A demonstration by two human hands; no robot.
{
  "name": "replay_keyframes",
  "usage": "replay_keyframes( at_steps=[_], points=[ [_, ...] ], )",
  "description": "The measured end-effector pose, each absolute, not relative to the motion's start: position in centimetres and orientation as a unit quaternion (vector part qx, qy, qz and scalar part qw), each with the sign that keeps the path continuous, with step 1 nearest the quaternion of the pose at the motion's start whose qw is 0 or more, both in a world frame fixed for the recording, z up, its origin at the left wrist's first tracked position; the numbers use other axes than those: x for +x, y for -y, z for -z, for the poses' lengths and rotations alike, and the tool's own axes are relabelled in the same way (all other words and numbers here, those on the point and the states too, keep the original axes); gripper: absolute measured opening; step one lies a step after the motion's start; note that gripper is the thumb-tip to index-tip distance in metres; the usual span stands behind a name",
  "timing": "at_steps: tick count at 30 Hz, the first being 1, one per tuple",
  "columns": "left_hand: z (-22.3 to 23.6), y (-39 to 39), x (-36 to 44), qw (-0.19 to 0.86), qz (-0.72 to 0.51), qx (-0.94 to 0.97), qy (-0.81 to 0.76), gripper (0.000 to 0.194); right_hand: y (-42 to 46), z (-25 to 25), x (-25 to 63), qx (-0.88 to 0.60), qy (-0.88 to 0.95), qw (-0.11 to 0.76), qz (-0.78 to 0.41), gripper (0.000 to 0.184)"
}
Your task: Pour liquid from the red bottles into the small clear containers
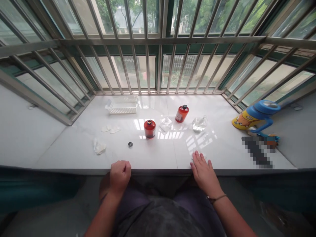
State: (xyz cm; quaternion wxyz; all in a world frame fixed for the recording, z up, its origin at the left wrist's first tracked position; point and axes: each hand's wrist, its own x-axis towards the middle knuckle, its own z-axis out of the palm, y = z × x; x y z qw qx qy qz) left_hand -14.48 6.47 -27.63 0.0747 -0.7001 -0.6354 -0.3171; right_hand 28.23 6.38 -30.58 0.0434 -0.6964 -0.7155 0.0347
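Observation:
My left hand (120, 176) rests as a fist on the front edge of the white counter, with nothing showing in it. My right hand (204, 172) lies flat on the counter near the same edge, fingers stretched; something pale or see-through shows by its fingertips, too faint to name. Ahead of my left hand lies a small black cap (130, 144). An uncapped red bottle (149, 129) stands upright beyond it. Further back stands a second red bottle (182, 114) with a black cap on. Two clear glass pieces, a low one (166, 124) and a faceted one (199, 124), stand nearby.
Crumpled white tissue (99, 146) and small white scraps (111, 129) lie at the left. A white plastic basket (122, 105) sits at the back. At the right are a blue-and-yellow flask (255, 115) and a blurred-out dark item (258, 153). Metal bars (158, 41) enclose the window.

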Motion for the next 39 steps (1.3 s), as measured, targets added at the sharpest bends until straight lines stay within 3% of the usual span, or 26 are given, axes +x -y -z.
replay_keyframes(
  at_steps=[6, 11, 15, 19, 23, 28, 33, 37, 39],
  points=[
    [26.6, -3.7, -11.0, 0.022, 0.272, -0.758, 0.592, 0.024, -6.9, 30.3, 21.0, -0.671, 0.737, 0.073, -0.044, 0.068],
    [26.2, -3.4, -8.5, -0.036, 0.266, -0.793, 0.547, 0.004, -7.8, 27.1, 15.2, -0.533, 0.817, 0.096, -0.199, 0.062],
    [26.3, -4.1, -6.9, -0.059, 0.263, -0.819, 0.507, 0.027, -8.8, 25.3, 15.0, -0.514, 0.782, 0.207, -0.285, 0.061],
    [26.3, -5.2, -4.7, -0.070, 0.256, -0.841, 0.471, 0.038, -9.2, 25.5, 19.1, -0.582, 0.715, 0.307, -0.235, 0.060],
    [26.3, -6.6, -1.9, -0.062, 0.244, -0.854, 0.455, 0.039, -9.3, 26.6, 24.1, -0.629, 0.681, 0.337, -0.165, 0.058],
    [26.2, -8.1, 0.4, -0.095, 0.228, -0.843, 0.478, 0.013, -10.7, 28.5, 28.2, -0.615, 0.694, 0.368, -0.065, 0.044],
    [24.4, -9.0, 0.3, -0.336, 0.357, -0.683, 0.541, 0.014, -11.9, 30.4, 28.4, -0.607, 0.695, 0.386, 0.025, 0.031],
    [22.3, -9.4, -0.5, -0.623, 0.486, -0.318, 0.525, 0.024, -11.8, 30.9, 27.9, -0.627, 0.686, 0.365, 0.045, 0.033],
    [21.4, -9.5, -1.1, -0.697, 0.521, -0.173, 0.461, 0.025, -11.8, 30.9, 27.9, -0.631, 0.686, 0.358, 0.050, 0.033]
  ],
)
